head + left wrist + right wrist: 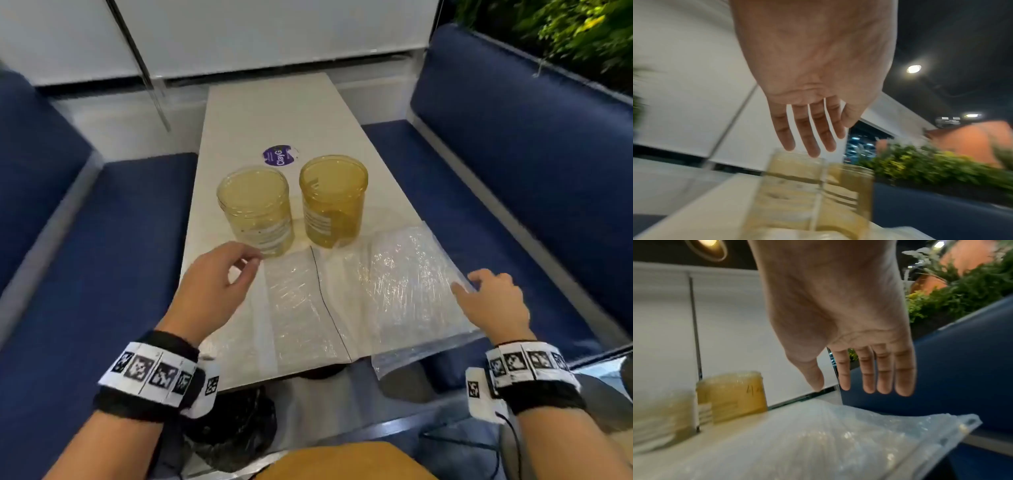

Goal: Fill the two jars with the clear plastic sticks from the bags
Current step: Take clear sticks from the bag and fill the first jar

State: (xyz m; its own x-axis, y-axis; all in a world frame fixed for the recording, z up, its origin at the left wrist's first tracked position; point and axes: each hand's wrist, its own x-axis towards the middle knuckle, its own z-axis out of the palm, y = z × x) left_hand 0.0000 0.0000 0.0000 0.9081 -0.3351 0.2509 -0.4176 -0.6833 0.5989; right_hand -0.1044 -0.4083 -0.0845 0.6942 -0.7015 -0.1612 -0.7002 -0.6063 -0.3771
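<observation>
Two amber see-through jars stand side by side on the narrow white table (260,109): the left jar (255,212) (793,186) and the right jar (332,202) (731,394). Just in front of them lie two clear bags of plastic sticks, the left bag (298,308) and the right bag (407,284) (838,434). My left hand (239,270) (828,138) hovers near the left jar with relaxed fingers and holds nothing. My right hand (479,284) (831,386) is spread over the right bag's right edge with straight fingers. Whether it touches the bag I cannot tell.
A round purple sticker (281,156) lies on the table behind the jars. Blue bench cushions (102,257) flank the table on both sides. The right bag overhangs the table's near right corner. A dark bag (233,431) sits on the floor under the near edge.
</observation>
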